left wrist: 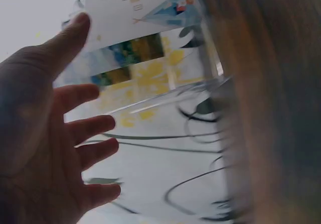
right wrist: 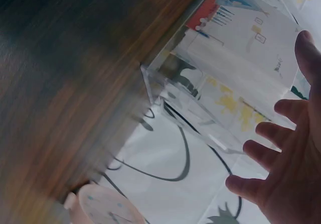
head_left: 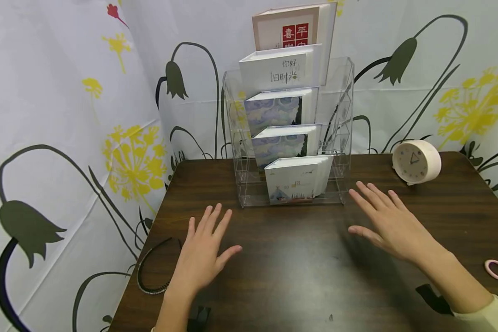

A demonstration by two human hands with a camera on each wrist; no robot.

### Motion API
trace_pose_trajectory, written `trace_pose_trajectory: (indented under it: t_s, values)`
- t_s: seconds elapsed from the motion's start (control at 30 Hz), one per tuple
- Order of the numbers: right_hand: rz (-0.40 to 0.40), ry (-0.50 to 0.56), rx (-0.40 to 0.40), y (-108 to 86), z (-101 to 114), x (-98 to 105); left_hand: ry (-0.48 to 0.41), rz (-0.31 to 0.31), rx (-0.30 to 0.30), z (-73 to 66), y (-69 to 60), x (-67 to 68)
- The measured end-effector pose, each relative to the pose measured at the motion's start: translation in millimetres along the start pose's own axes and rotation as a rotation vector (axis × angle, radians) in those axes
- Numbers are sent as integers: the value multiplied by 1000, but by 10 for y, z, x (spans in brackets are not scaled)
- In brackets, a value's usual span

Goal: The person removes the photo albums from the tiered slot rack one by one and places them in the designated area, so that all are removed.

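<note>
left hand (head_left: 200, 258), right hand (head_left: 393, 228) near clear rack (head_left: 346, 120) holding seemingly five books (head_left: 274, 110).

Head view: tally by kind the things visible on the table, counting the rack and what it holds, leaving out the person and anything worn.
Books: 5
Rack: 1
Clock: 1
Black headband: 1
Pink ring: 1
Total: 9

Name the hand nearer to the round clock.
Right: the right hand is nearby, in front and left of the round clock; the left hand is much farther left.
</note>
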State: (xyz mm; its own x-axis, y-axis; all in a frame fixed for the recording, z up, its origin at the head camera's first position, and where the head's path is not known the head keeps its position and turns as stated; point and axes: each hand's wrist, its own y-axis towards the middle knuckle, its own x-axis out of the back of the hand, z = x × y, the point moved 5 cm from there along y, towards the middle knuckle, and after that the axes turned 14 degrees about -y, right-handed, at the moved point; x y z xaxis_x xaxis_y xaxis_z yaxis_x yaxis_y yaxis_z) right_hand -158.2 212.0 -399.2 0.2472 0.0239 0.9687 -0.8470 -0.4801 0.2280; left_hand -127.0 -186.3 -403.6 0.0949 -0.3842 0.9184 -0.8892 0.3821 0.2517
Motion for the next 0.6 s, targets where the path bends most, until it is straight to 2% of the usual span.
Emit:
trace_pose_trajectory:
  t_s: [0.13,0.3,0.47,0.6]
  values:
    - [-37,90,-30,58,-33,-13,-157,-63,27,130,78,-58]
    - [-56,254,-114,177,-81,-73,-374,-202,84,297,259,-120]
    - [-144,408,-179,389,-112,-156,-567,-309,115,418,565,-209]
    - [-216,519,-231,617,-106,-234,-694,-332,152,482,850,-261]
